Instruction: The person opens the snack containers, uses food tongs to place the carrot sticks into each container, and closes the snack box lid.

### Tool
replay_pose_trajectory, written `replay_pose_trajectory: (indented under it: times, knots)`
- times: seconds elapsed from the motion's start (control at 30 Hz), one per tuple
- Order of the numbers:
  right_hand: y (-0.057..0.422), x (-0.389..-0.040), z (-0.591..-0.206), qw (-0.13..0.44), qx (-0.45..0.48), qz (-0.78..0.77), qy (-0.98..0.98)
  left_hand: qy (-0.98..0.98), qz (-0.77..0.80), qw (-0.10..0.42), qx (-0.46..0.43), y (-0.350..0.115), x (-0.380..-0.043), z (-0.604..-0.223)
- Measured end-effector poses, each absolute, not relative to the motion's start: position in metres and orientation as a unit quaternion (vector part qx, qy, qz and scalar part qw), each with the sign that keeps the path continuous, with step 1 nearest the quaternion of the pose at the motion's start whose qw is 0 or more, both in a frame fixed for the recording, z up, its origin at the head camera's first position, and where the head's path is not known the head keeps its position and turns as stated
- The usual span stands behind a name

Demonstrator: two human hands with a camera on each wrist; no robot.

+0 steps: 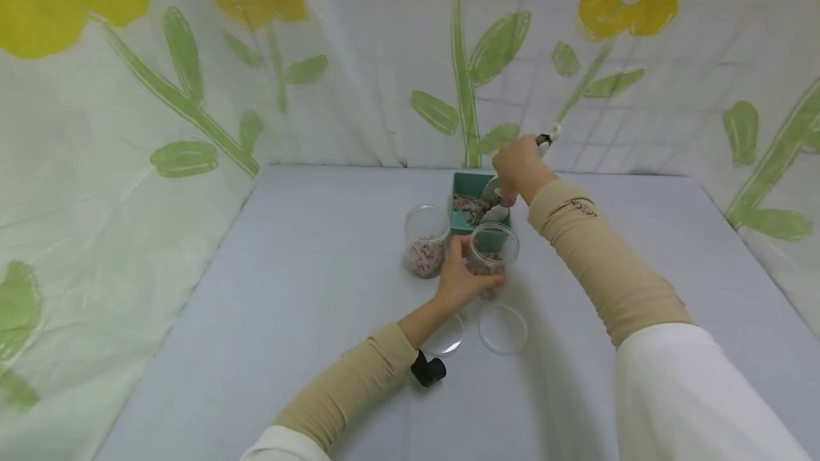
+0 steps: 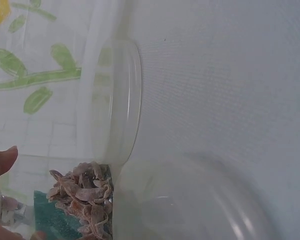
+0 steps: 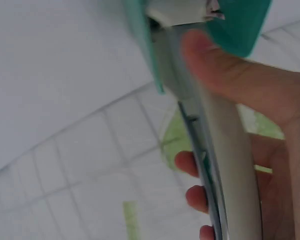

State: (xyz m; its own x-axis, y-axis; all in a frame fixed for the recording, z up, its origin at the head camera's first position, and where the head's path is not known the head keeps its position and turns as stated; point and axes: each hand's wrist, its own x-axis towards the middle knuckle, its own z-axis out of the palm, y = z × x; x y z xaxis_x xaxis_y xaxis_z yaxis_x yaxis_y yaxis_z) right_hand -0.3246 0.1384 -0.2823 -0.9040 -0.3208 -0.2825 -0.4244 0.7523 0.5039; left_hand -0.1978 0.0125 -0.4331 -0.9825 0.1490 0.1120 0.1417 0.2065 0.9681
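Observation:
My left hand (image 1: 456, 282) holds a clear jar (image 1: 495, 246) just in front of the teal box (image 1: 456, 219). Wrinkled pinkish-brown dried pieces (image 2: 87, 195) lie in the jar's lower part. Over the box, my right hand (image 1: 517, 164) grips a pair of pale tongs (image 3: 225, 165), fingers wrapped around the handles. The broad tong ends (image 1: 495, 214) reach down into the box among similar pieces (image 1: 470, 206). A second clear jar (image 1: 426, 251), partly filled with such pieces, stands to the left of my left hand.
Two clear round lids lie nearer me: one lid (image 1: 502, 329) in full view, the other lid (image 1: 448, 338) partly behind my left wrist. A small black object (image 1: 428, 370) shows beside my left sleeve. Behind the grey table (image 1: 320, 255) hangs a flower-painted curtain (image 1: 359, 91).

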Motion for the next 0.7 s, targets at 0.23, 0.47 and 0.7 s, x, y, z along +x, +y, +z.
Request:
replay_pose_trajectory:
  times: [0.23,0.47,0.7]
  knots:
    - [0.164,-0.324,-0.297,0.048,-0.232,0.208,0.949,0.772,0.628,0.002,0.096,0.009,-0.199,-0.431]
    - [0.180,-0.317,-0.320,0.023,-0.215,0.149,0.965,0.761,0.641,0.006,0.103,0.009,-0.200,-0.431]
    - [0.191,-0.314,-0.315,0.044,-0.199,0.119,0.972,0.757,0.645,0.002,0.108,0.012,-0.198,-0.434]
